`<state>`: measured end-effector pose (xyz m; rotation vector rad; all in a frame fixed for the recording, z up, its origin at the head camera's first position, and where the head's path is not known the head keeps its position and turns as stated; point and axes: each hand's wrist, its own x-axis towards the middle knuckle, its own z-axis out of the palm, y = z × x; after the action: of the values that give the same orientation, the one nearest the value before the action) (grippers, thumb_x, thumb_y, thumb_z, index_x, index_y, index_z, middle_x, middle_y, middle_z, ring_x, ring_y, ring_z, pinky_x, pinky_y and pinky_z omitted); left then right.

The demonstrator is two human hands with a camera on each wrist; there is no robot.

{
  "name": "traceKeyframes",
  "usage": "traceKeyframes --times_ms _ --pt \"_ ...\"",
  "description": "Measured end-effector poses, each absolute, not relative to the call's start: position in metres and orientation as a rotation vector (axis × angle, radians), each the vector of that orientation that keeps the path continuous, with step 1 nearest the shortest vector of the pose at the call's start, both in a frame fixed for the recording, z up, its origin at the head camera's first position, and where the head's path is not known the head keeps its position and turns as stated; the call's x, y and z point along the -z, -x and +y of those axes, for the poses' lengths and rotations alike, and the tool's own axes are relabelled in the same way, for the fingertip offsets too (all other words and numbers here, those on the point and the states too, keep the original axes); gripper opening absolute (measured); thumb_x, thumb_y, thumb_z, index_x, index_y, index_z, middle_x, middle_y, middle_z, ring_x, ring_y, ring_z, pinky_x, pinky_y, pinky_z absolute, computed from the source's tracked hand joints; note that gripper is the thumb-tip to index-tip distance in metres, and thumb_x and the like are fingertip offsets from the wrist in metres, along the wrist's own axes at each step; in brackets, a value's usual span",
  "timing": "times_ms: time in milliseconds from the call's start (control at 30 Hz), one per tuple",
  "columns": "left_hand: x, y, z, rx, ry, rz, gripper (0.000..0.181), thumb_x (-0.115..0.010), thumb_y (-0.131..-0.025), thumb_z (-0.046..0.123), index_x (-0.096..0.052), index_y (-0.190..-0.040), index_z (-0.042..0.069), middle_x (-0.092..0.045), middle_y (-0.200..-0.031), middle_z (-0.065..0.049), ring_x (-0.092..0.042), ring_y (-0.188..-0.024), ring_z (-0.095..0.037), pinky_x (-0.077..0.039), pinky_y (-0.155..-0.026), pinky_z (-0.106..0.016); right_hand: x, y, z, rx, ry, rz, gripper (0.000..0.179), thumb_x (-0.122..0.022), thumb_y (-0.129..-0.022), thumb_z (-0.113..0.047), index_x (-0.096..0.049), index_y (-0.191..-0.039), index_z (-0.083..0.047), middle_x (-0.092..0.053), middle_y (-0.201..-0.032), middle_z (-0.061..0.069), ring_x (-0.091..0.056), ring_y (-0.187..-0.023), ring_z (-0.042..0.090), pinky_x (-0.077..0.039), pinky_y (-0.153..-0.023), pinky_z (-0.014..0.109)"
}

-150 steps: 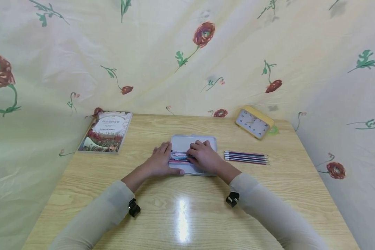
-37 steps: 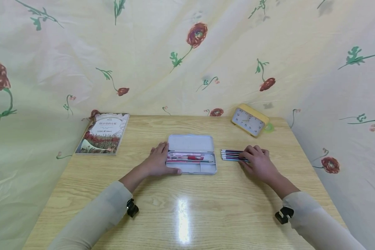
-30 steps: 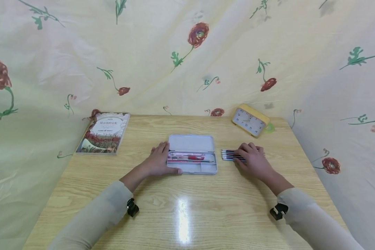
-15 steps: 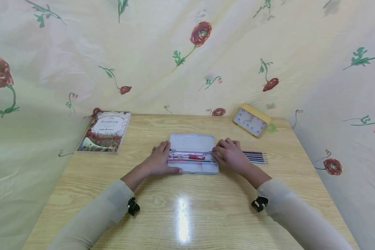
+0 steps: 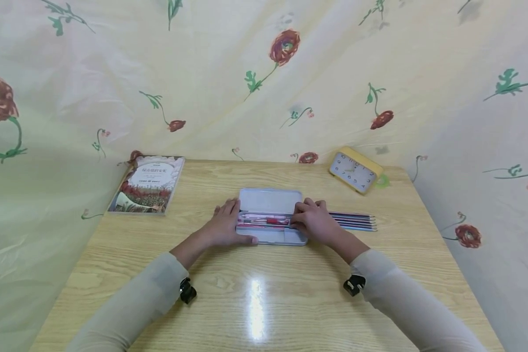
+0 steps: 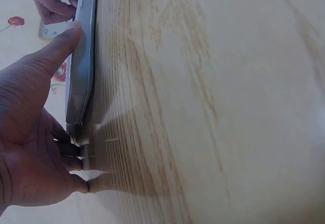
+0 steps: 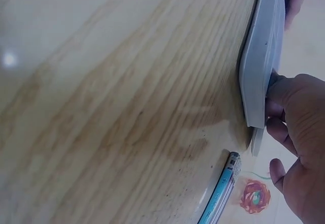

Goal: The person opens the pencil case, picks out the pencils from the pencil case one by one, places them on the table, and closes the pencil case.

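A white pencil case (image 5: 270,235) lies on the table with its lid folded back; a pink pen (image 5: 257,216), a red pen (image 5: 276,221) and a thin red stick lie inside it. My left hand (image 5: 223,226) rests at the case's left end, fingers straight, thumb on the front rim (image 6: 77,25). Over the right end bends my right hand (image 5: 315,222), its thumb and fingers curled down into the case near the tips of the pens. Its fingertips are hidden, so a grip on anything cannot be seen. Several striped pencils (image 5: 354,221) lie side by side just right of the case.
A yellow alarm clock (image 5: 355,168) stands at the back right. At the back left lies a book (image 5: 147,186). Floral cloth (image 5: 229,88) hangs behind and beside the wooden table (image 5: 220,313).
My right hand was on the row of pencils about a second ago; it has moved left into the pencil case. The pencils shifted slightly. My left hand has stayed at the case's left end.
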<state>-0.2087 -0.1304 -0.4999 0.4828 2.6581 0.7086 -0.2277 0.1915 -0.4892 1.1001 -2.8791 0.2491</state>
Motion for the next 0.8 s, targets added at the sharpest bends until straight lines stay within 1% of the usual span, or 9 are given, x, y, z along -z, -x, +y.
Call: traceKeyframes --times_ms 100,267,500,667,800 --pt "0.5 0.208 -0.131 -0.709 -0.481 2.657 0.141 -0.083 -0.088 0.071 -0.004 -0.175 -0.006 -0.008 -0.185 -0.027 -0.003 -0.174 -0.044 -0.003 -0.141 -0.063 0.488 0.228 0.188 -0.232 -1.118 -2.887 0.009 -0.086 -0.098 -0.02 -0.088 -0.107 -0.016 -0.071 -0.105 0.001 -0.054 -0.098 0.024 -0.048 -0.09 0.059" --pt "0.498 0.207 -0.131 -0.701 -0.477 2.66 0.141 -0.083 -0.087 0.072 -0.004 -0.175 -0.005 -0.007 -0.185 -0.026 -0.001 -0.174 -0.043 -0.002 -0.142 -0.061 0.487 0.231 0.185 -0.259 -1.134 -2.881 0.012 -0.085 -0.101 -0.026 -0.085 -0.109 -0.018 -0.072 -0.107 -0.002 -0.055 -0.1 0.022 -0.05 -0.093 0.056" --pt "0.497 0.208 -0.131 -0.7 -0.488 2.662 0.14 -0.083 -0.088 0.072 -0.005 -0.175 -0.006 -0.006 -0.185 -0.027 -0.001 -0.174 -0.043 -0.003 -0.142 -0.061 0.485 0.235 0.17 -0.324 -1.223 -2.785 0.014 -0.082 -0.101 -0.023 -0.079 -0.111 -0.014 -0.078 -0.105 0.0 -0.061 -0.095 0.02 -0.054 -0.093 0.057" --pt "0.498 0.209 -0.132 -0.713 -0.474 2.65 0.14 -0.082 -0.088 0.071 -0.004 -0.175 -0.006 -0.006 -0.185 -0.026 0.0 -0.174 -0.042 -0.001 -0.142 -0.061 0.482 0.237 0.151 -0.236 -1.256 -2.76 0.015 -0.081 -0.102 -0.025 -0.079 -0.113 -0.015 -0.078 -0.107 0.0 -0.061 -0.098 0.022 -0.051 -0.095 0.058" --pt "0.499 0.21 -0.132 -0.703 -0.468 2.651 0.14 -0.081 -0.088 0.073 -0.004 -0.175 -0.005 -0.006 -0.186 -0.025 0.0 -0.175 -0.041 -0.002 -0.142 -0.061 0.482 0.238 0.135 -0.146 -1.279 -2.735 0.013 -0.081 -0.102 -0.026 -0.079 -0.11 -0.017 -0.076 -0.104 -0.002 -0.06 -0.097 0.021 -0.049 -0.093 0.057"
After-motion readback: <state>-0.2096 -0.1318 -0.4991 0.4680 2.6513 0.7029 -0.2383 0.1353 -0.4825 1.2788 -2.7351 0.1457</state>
